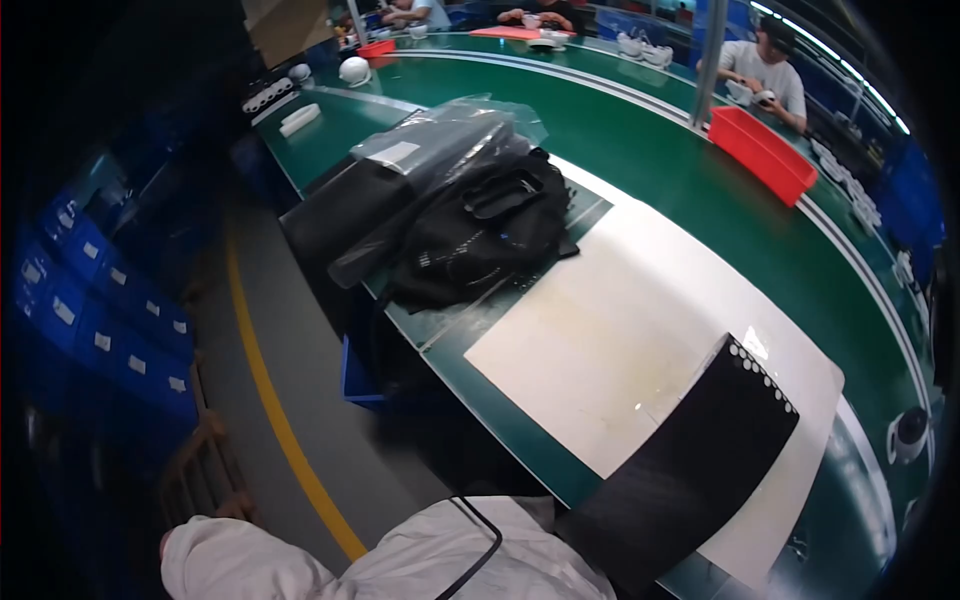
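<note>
Neither of my hands shows. My left arm, in a pale sleeve (245, 562), reaches out at the lower left, and its hand is out of sight. A black flexible sheet (690, 465) with a row of white round dots along its far edge lies over a white board (570, 355), its near end against my pale clothing (470, 555). A thin black cord (492, 530) hangs across that clothing. Beyond the board, a black bag (480, 240) rests on the green table beside a black roll (350, 215) and crumpled clear plastic (455, 140).
The long green table (630, 130) curves away, with a red bin (765, 155) on its far side. A person (765, 75) handles white parts there; others sit farther back. Blue boxes (100, 300) are stacked at left, past a yellow floor line (275, 420). A blue crate (358, 375) sits below the table edge.
</note>
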The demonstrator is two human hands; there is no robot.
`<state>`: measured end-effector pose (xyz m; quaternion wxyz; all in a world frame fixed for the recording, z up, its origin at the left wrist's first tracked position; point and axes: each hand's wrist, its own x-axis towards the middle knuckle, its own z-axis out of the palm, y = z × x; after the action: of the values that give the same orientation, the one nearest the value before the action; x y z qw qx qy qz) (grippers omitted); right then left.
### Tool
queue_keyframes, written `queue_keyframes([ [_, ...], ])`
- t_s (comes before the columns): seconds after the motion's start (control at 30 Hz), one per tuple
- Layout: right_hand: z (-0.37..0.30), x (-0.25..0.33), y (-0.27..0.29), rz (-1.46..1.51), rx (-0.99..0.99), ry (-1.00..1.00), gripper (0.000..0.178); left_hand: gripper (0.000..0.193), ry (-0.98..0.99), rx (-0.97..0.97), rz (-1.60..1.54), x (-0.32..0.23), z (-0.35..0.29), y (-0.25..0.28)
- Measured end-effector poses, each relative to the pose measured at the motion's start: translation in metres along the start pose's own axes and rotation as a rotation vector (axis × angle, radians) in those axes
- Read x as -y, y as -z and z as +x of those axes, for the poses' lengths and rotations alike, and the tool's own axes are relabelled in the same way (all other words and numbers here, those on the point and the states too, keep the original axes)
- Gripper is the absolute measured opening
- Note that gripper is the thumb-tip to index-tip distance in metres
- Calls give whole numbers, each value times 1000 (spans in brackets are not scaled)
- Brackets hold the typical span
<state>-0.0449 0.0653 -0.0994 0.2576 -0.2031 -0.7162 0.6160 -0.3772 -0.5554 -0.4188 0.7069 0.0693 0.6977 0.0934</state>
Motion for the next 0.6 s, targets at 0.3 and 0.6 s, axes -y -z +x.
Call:
queue_keyframes([
  [0.3, -48, -10, 7, -74, -16, -53, 26, 32, -29, 6, -3, -8, 7, 17],
  [0.6, -67, -15, 11, -133, 28, -43, 26, 33, -91, -50, -63, -22, 10, 31],
])
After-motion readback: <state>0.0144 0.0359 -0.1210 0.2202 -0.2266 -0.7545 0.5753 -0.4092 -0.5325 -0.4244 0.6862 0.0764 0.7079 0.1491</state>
